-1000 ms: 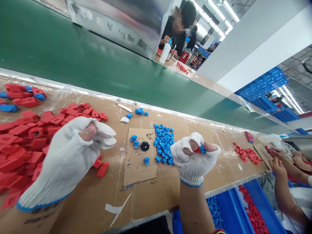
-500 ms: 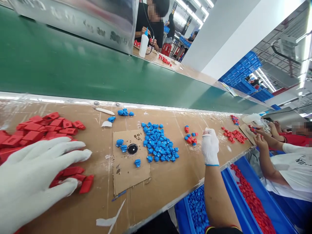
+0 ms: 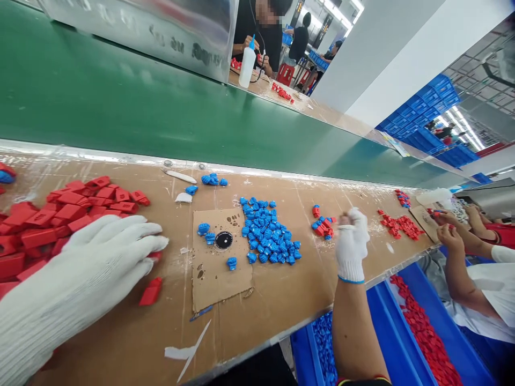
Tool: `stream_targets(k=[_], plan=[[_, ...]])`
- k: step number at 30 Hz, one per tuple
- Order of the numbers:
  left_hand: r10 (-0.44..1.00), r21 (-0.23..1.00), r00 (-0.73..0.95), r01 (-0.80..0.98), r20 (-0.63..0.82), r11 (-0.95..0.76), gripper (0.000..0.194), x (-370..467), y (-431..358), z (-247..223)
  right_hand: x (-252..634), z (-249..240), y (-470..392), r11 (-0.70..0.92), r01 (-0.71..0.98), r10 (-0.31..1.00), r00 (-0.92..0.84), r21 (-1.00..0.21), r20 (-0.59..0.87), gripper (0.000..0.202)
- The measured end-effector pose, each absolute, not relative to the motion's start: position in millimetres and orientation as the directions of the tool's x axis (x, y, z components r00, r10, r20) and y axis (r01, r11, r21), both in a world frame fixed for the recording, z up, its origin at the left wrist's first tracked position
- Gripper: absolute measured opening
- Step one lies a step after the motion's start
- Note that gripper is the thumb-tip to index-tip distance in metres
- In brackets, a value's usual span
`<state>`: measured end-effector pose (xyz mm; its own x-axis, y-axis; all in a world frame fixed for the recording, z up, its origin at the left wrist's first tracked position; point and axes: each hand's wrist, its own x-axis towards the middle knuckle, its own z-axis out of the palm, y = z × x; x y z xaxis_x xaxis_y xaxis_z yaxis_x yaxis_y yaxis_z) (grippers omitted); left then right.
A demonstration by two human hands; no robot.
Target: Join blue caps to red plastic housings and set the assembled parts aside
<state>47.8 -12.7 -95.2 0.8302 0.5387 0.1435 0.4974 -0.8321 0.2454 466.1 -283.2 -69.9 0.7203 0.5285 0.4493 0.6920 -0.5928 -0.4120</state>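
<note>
In a white glove, my left hand (image 3: pixel 108 257) reaches over the near side of the heap of red blocks (image 3: pixel 68 212), its fingers closed round a red piece that shows at the fingertips. One loose red block (image 3: pixel 151 291) lies just below it. My right hand (image 3: pixel 351 241), gloved with bare fingertips, is closed above the table, right of a small cluster of red and blue pieces (image 3: pixel 323 227); what it holds, if anything, is hidden. Between the hands, a heap of blue pieces (image 3: pixel 267 233) sits beside a cardboard sheet (image 3: pixel 219 289) with a black disc (image 3: pixel 223 240) and a few blue pieces.
A green conveyor belt (image 3: pixel 161 123) runs behind the table. Blue bins (image 3: pixel 378 311) of red and blue pieces stand below the front edge at right. A co-worker's arms (image 3: pixel 454 257) are at the far right, another person sits across the belt near a white bottle (image 3: pixel 247 67).
My left hand has drawn its spread fingers together over the red blocks and gathered some, leaving one loose block. My right hand stays closed, turned slightly. The view has shifted a little.
</note>
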Motion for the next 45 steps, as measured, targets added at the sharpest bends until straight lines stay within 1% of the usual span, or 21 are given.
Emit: stream_targets(k=[2, 3, 4, 6, 9, 12, 15, 17, 19, 20, 22, 23, 25, 26, 28, 30, 33, 36, 38, 42, 45], plan=[[0.531, 0.252, 0.833, 0.486, 0.156, -0.837, 0.048, 54.5, -14.1, -84.6, 446.4, -64.5, -269.9, -0.501, 0.779, 0.743, 0.611, -0.378, 0.273, 0.015], [0.539, 0.262, 0.825, 0.489, 0.171, -0.832, 0.048, 57.8, -15.4, -79.1, 438.3, -62.9, -261.4, -0.456, 0.812, 0.818, 0.544, -0.365, 0.188, 0.007], [0.559, 0.285, 0.808, 0.500, 0.184, -0.818, 0.046, 60.8, -17.1, -73.9, 431.8, -62.3, -252.4, -0.421, 0.835, 0.866, 0.486, -0.353, 0.116, 0.001], [0.618, 0.361, 0.757, 0.526, 0.215, -0.770, 0.040, 65.6, -21.6, -65.6, 423.6, -63.0, -235.5, -0.392, 0.859, 0.907, 0.421, -0.330, 0.018, 0.009], [0.681, 0.481, 0.673, 0.514, 0.288, -0.711, 0.029, 68.9, -29.6, -60.0, 420.1, -65.3, -220.5, -0.390, 0.866, 0.919, 0.387, -0.312, -0.074, 0.018], [0.706, 0.528, 0.631, 0.500, 0.321, -0.687, 0.023, 70.0, -37.4, -58.5, 420.2, -62.8, -219.1, -0.389, 0.859, 0.921, 0.373, -0.332, -0.114, 0.019], [0.701, 0.585, 0.644, 0.452, 0.308, -0.673, 0.018, 72.9, -44.0, -59.3, 417.8, -52.3, -219.9, -0.387, 0.841, 0.918, 0.388, -0.378, -0.078, 0.018], [0.687, 0.635, 0.645, 0.384, 0.335, -0.671, 0.018, 76.9, -47.5, -61.8, 411.1, -42.4, -214.7, -0.343, 0.822, 0.926, 0.376, -0.454, -0.018, 0.020], [0.688, 0.687, 0.635, 0.323, 0.353, -0.651, 0.019, 81.9, -50.8, -64.5, 397.9, -32.8, -203.5, -0.227, 0.795, 0.949, 0.311, -0.562, 0.056, 0.019], [0.697, 0.716, 0.625, 0.300, 0.351, -0.630, 0.018, 84.5, -52.4, -65.2, 389.0, -29.1, -196.3, -0.145, 0.773, 0.960, 0.260, -0.617, 0.100, 0.015], [0.725, 0.786, 0.617, 0.264, 0.307, -0.558, 0.016, 89.2, -56.0, -64.1, 368.5, -24.8, -181.5, 0.033, 0.733, 0.970, 0.140, -0.679, 0.198, 0.009], [0.729, 0.820, 0.628, 0.245, 0.271, -0.517, 0.014, 91.0, -57.9, -62.3, 358.4, -24.4, -175.0, 0.120, 0.723, 0.964, 0.079, -0.680, 0.254, 0.009], [0.715, 0.872, 0.668, 0.204, 0.207, -0.444, 0.012, 93.3, -61.5, -57.3, 342.3, -26.8, -165.7, 0.273, 0.717, 0.932, -0.032, -0.642, 0.361, 0.010], [0.704, 0.892, 0.685, 0.182, 0.186, -0.413, 0.012, 93.8, -63.0, -54.8, 337.0, -29.0, -163.0, 0.328, 0.716, 0.913, -0.074, -0.616, 0.400, 0.014], [0.707, 0.932, 0.689, 0.133, 0.159, -0.338, 0.013, 93.9, -64.5, -51.6, 332.4, -33.6, -160.9, 0.384, 0.709, 0.889, -0.111, -0.592, 0.444, 0.018], [0.745, 0.968, 0.658, 0.103, 0.106, -0.228, 0.016, 93.6, -63.6, -51.6, 333.0, -37.0, -160.8, 0.384, 0.708, 0.891, -0.116, -0.593, 0.439, 0.019], [0.804, 0.989, 0.594, 0.103, 0.024, -0.105, 0.018, 93.3, -59.1, -55.4, 336.2, -39.7, -160.4, 0.355, 0.743, 0.915, -0.151, -0.567, 0.374, 0.025], [0.826, 0.987, 0.564, 0.127, 0.009, -0.097, 0.020, 93.2, -54.9, -58.2, 338.2, -41.8, -159.9, 0.359, 0.761, 0.923, -0.202, -0.540, 0.328, 0.028], [0.829, 0.985, 0.559, 0.135, 0.011, -0.104, 0.021, 93.3, -53.8, -58.4, 340.2, -43.6, -160.9, 0.371, 0.758, 0.915, -0.202, -0.536, 0.348, 0.028], [0.831, 0.984, 0.555, 0.143, 0.009, -0.107, 0.019, 93.5, -54.0, -58.8, 345.3, -46.0, -164.3, 0.326, 0.793, 0.917, -0.133, -0.515, 0.376, 0.026], [0.834, 0.983, 0.551, 0.145, 0.015, -0.114, 0.017, 93.3, -53.9, -60.2, 345.5, -46.7, -166.1, 0.228, 0.810, 0.949, -0.062, -0.541, 0.308, 0.017]])
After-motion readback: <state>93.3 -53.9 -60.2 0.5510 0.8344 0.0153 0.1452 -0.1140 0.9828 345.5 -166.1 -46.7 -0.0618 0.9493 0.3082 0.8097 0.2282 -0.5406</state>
